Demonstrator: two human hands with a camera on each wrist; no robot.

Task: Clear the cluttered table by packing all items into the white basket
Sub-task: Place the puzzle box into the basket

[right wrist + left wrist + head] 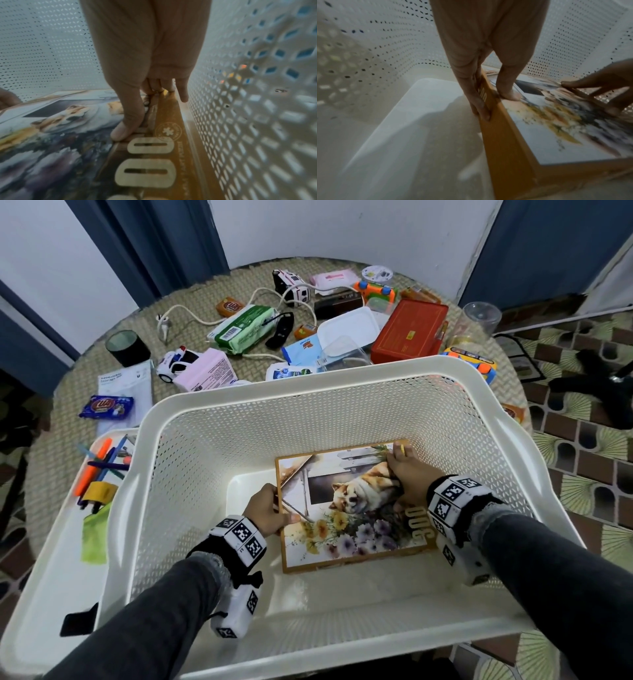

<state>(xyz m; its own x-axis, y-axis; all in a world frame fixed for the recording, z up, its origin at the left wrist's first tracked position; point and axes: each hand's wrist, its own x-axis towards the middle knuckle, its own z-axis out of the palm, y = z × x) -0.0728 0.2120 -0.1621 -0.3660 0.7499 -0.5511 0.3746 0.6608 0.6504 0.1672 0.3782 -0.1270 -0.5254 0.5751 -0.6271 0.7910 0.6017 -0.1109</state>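
Behind it all, a white wall [342, 227] sits framed by dark blue curtains, one on the left [144, 244] and one on the right [548, 244]. Off to the right, the patterned floor [582, 446] shows brown and green fan-shaped tiles. A black, splay-legged object [596, 392] rests on it.

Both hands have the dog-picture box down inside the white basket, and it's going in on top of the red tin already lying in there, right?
Not quite. Both hands, left hand and right hand, do hold the dog-picture box inside the white basket, but the red tin is out on the table behind the basket. The head view shows only bare basket floor around the box.
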